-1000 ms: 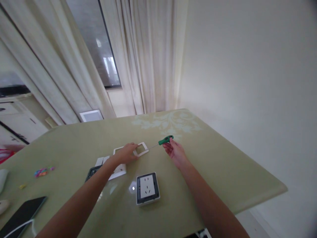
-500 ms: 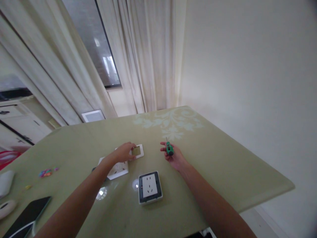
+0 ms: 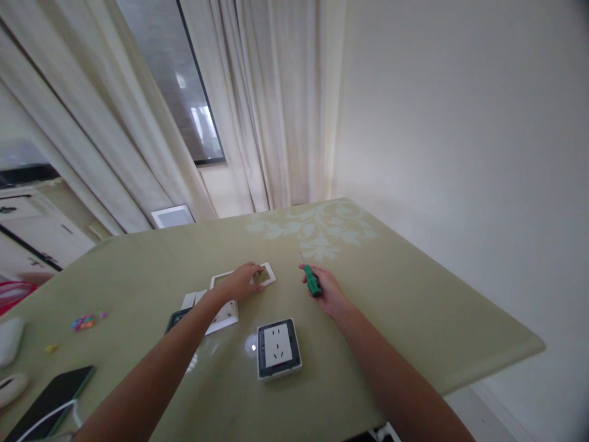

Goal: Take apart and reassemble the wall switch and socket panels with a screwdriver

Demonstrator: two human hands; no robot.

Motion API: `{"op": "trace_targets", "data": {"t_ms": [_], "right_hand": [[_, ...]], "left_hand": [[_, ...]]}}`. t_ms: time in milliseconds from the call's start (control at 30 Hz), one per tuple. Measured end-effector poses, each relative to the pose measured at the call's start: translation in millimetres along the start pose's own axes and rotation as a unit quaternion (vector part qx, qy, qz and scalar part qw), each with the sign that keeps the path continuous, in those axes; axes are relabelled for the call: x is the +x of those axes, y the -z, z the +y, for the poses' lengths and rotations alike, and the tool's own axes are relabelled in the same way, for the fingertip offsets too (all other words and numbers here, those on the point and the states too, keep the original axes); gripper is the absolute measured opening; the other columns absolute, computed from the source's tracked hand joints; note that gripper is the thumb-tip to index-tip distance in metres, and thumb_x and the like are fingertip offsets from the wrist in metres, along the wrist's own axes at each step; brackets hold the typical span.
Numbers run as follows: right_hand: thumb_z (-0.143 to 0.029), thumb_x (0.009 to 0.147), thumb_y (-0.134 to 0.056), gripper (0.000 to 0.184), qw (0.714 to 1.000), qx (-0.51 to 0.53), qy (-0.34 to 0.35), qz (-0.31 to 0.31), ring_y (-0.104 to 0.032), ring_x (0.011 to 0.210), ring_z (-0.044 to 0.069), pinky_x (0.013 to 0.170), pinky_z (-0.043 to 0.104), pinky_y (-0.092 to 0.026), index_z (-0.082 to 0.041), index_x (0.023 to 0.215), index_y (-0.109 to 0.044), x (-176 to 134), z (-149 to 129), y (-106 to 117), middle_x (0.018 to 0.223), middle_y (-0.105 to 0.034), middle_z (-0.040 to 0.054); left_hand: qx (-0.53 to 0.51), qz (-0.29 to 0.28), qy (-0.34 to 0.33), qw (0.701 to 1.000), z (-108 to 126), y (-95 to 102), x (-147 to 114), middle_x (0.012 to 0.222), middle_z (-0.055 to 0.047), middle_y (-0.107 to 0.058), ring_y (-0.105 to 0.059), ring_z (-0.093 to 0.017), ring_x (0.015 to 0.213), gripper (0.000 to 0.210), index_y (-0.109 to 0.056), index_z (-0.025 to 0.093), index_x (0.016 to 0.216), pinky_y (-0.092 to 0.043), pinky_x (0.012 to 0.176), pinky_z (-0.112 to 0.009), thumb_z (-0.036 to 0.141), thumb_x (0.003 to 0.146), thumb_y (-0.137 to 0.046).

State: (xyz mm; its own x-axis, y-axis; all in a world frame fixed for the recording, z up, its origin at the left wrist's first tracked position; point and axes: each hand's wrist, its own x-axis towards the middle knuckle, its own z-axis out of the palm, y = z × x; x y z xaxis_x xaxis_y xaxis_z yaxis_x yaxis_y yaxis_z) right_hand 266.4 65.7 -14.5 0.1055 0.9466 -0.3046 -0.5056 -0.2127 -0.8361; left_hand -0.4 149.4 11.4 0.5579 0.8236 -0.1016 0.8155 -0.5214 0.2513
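Note:
My left hand (image 3: 243,281) has its fingers closed on a small white rectangular frame (image 3: 270,277), a socket cover frame with an open middle. Under and beside that hand lie another white frame (image 3: 214,279) and a white plate (image 3: 226,315), partly hidden by my forearm. A green-handled screwdriver (image 3: 312,282) is in my right hand (image 3: 327,291), its thin shaft pointing away and slightly left. Between my arms a wall socket (image 3: 278,347) lies face up, with a white centre and a dark surround, touched by neither hand.
A dark module (image 3: 177,318) lies by my left forearm. Further left on the table (image 3: 396,294) are small coloured pieces (image 3: 85,321), a black phone (image 3: 50,399) with a white cable, and white objects at the edge. A wall (image 3: 460,153) stands on the right.
My left hand has moved right and slightly away with the small white frame, showing more of the pieces behind it. The screwdriver in my right hand has tilted, its tip going left.

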Motion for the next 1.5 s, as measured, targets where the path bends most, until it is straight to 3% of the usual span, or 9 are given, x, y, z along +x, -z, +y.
{"op": "trace_targets", "data": {"t_ms": [133,300,467,600,667,733,833,1133,1500], "right_hand": [[-0.034,0.080,-0.080,0.028,1.000,-0.003,0.005,0.002,-0.046,0.045,0.008,0.042,0.020,-0.026,-0.016,0.100,-0.079,-1,-1,-1,0.059,-0.066,-0.0019],[-0.042,0.087,-0.071,0.026,1.000,0.000,-0.007,0.005,-0.058,0.052,0.012,0.047,0.021,-0.039,-0.018,0.096,-0.077,-4,-4,-6,0.067,-0.073,0.0028],[-0.042,0.079,-0.079,0.031,1.000,-0.003,0.015,-0.003,-0.058,0.055,0.012,0.047,0.022,-0.038,-0.018,0.099,-0.079,-12,-10,-9,0.068,-0.072,0.0003],[-0.046,0.073,-0.084,0.041,0.999,-0.012,0.043,0.005,-0.049,0.052,0.010,0.043,0.022,-0.029,-0.017,0.101,-0.080,-18,-16,-9,0.064,-0.067,-0.0024],[-0.048,0.072,-0.083,0.044,0.999,-0.016,0.052,0.008,-0.046,0.052,0.010,0.042,0.023,-0.026,-0.017,0.103,-0.080,-21,-18,-9,0.064,-0.066,-0.0033],[-0.049,0.073,-0.083,0.045,0.998,-0.020,0.057,0.009,-0.044,0.051,0.009,0.042,0.023,-0.025,-0.017,0.105,-0.081,-25,-21,-10,0.065,-0.065,-0.0037],[-0.050,0.074,-0.083,0.045,0.998,-0.029,0.059,0.006,-0.045,0.052,0.009,0.043,0.024,-0.027,-0.017,0.106,-0.081,-30,-23,-11,0.066,-0.066,-0.0032],[-0.051,0.077,-0.082,0.044,0.997,-0.041,0.063,0.006,-0.051,0.059,0.011,0.047,0.022,-0.032,-0.018,0.107,-0.081,-38,-25,-14,0.068,-0.067,-0.0016],[-0.050,0.076,-0.082,0.047,0.997,-0.025,0.066,0.021,-0.046,0.055,0.009,0.047,0.022,-0.032,-0.016,0.108,-0.079,-41,-27,-14,0.068,-0.066,-0.0030]], "left_hand": [[0.021,0.011,0.029,0.999,3,-0.7,13,0.126,-0.010,-0.073,-0.072,-0.026,0.113,0.028,-0.071,0.016,0.124,-0.059,0.102,-0.049,0.035,0.104,-0.070],[0.028,0.044,0.067,0.996,11,-2.5,25,0.130,-0.010,-0.072,-0.072,-0.026,0.113,0.029,-0.070,0.017,0.127,-0.062,0.098,-0.048,0.037,0.104,-0.071],[-0.013,0.119,0.064,0.991,34,4.9,8,0.115,-0.013,-0.073,-0.072,-0.028,0.112,0.017,-0.074,0.015,0.110,-0.057,0.104,-0.047,0.016,0.107,-0.057],[-0.090,0.169,0.016,0.981,66,3.2,-39,0.121,-0.010,-0.071,-0.072,-0.021,0.106,0.027,-0.073,0.019,0.120,-0.059,0.096,-0.034,0.024,0.112,-0.048],[-0.180,0.178,-0.065,0.965,81,-4.5,-65,0.115,-0.008,-0.072,-0.073,-0.020,0.104,0.026,-0.076,0.023,0.116,-0.060,0.092,-0.032,0.028,0.111,-0.051],[-0.262,0.162,-0.128,0.943,92,-15.5,-87,0.107,-0.006,-0.075,-0.073,-0.020,0.100,0.024,-0.080,0.026,0.112,-0.060,0.090,-0.033,0.028,0.109,-0.056],[-0.337,0.144,-0.148,0.919,98,-32.4,-105,0.101,-0.005,-0.079,-0.076,-0.019,0.092,0.019,-0.081,0.026,0.108,-0.062,0.080,-0.029,0.025,0.107,-0.063],[-0.319,0.144,-0.207,0.914,96,-50.3,-114,0.113,-0.003,-0.081,-0.077,-0.016,0.103,0.026,-0.076,0.029,0.122,-0.061,0.092,-0.025,0.015,0.109,-0.058],[-0.207,0.120,-0.286,0.928,110,-39.8,-121,0.118,-0.008,-0.079,-0.072,-0.022,0.107,0.025,-0.067,0.022,0.129,-0.058,0.093,-0.032,0.013,0.111,-0.054]]}}
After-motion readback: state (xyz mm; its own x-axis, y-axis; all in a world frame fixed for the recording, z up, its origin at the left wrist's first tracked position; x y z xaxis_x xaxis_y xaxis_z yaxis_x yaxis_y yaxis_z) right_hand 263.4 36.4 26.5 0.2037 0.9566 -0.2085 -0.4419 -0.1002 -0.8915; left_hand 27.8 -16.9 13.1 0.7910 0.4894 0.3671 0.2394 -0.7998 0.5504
